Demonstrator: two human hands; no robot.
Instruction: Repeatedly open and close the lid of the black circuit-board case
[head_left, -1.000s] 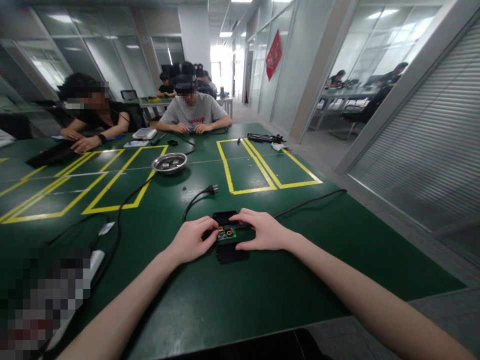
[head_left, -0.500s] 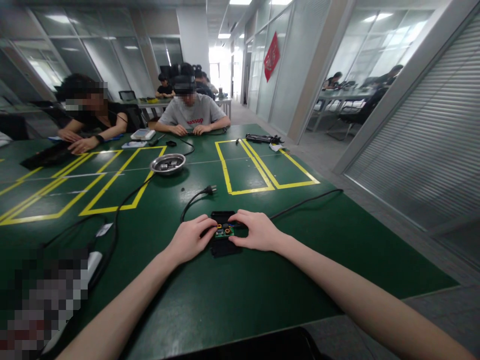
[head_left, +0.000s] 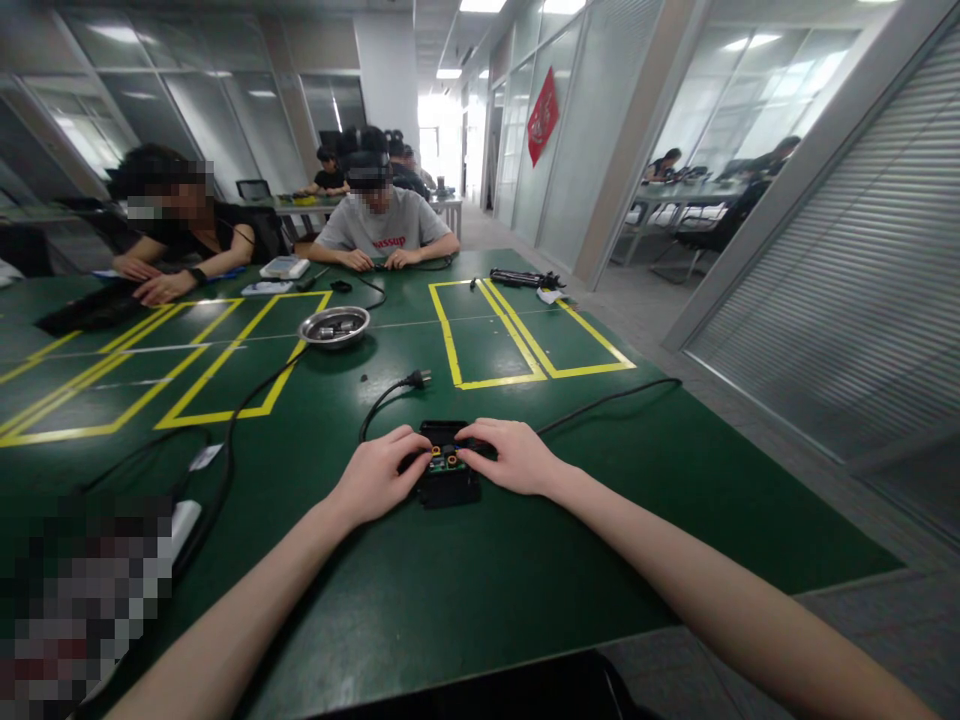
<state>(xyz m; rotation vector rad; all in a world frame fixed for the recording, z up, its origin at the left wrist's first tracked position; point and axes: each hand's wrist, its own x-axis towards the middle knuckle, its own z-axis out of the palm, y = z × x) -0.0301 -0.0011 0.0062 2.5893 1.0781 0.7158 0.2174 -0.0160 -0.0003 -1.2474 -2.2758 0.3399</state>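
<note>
A small black adapter case (head_left: 448,487) lies open on the green table (head_left: 465,600) in front of me, with a green circuit board (head_left: 444,462) and orange parts showing inside it. My left hand (head_left: 376,478) grips the case from the left, fingers curled onto the board. From the right, my right hand (head_left: 510,457) has its fingers bent over the case's top edge. A black cord with a plug (head_left: 420,379) runs from the case toward the table's middle.
A metal bowl (head_left: 334,325) with small parts sits ahead left. Yellow tape rectangles (head_left: 495,345) mark the table. Black cables (head_left: 225,450) cross the left side; another cable (head_left: 615,398) runs right. Two people sit at the far edge. A black tool (head_left: 525,277) lies far right.
Both hands drew the board and upper case part toward me, onto the black lower shell. The shell, lying apart near me before, now sits under the board.
</note>
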